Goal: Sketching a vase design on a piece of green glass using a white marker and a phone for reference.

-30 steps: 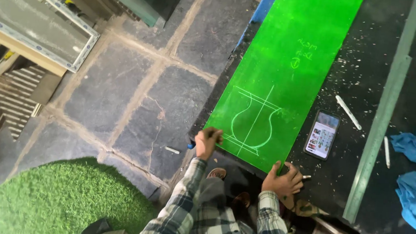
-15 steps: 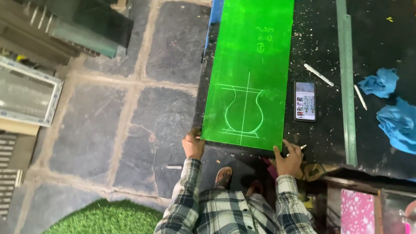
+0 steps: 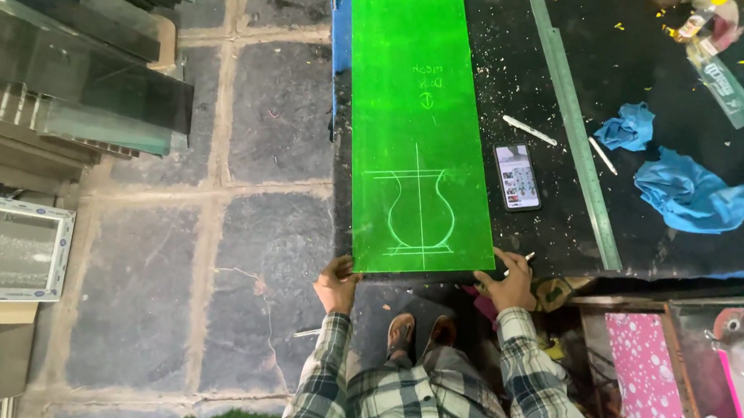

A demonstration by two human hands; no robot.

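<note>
Both hands' grip [image 3: 337, 283] [image 3: 508, 284] unchanged, green sheet [image 3: 420, 107] seemingly squarer.

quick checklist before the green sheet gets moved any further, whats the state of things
1. Left hand on the near left corner of the green sheet: ok.
2. Right hand on the near right corner: ok, a thin pen-like thing between its fingers.
3. Vase outline uncovered: ok.
4. Phone apart from the sheet's right edge: ok, but close.
5. Long ruler off the sheet: ok.
6. Bench free of chips: not ok.
7. Firmness of grip: cannot tell.
</note>
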